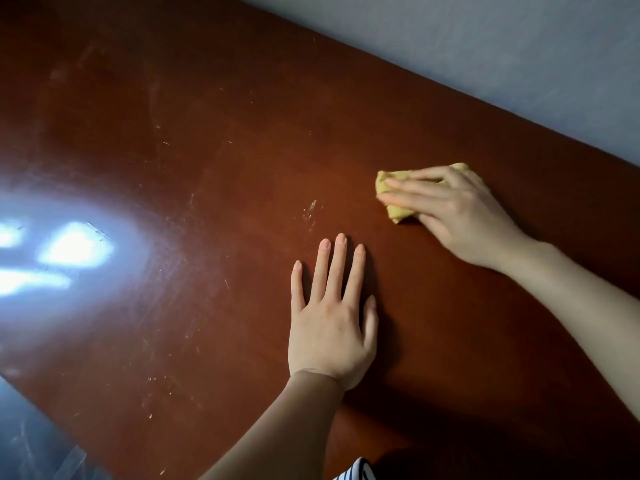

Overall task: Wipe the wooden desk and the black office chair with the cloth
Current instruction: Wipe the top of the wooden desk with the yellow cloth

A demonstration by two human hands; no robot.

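The reddish-brown wooden desk (207, 140) fills most of the view, its top marked with small pale scratches and specks. My right hand (457, 216) presses a crumpled yellow cloth (398, 214) flat against the desk at the right, fingers stretched over it. My left hand (332, 317) lies palm down on the desk a little nearer to me, fingers apart and holding nothing. The black office chair is not in view.
A grey wall (502, 57) runs along the desk's far edge at the upper right. Bright window glare (72, 251) reflects off the desk at the left. The desk's left edge (41, 410) drops to a dark floor at the bottom left.
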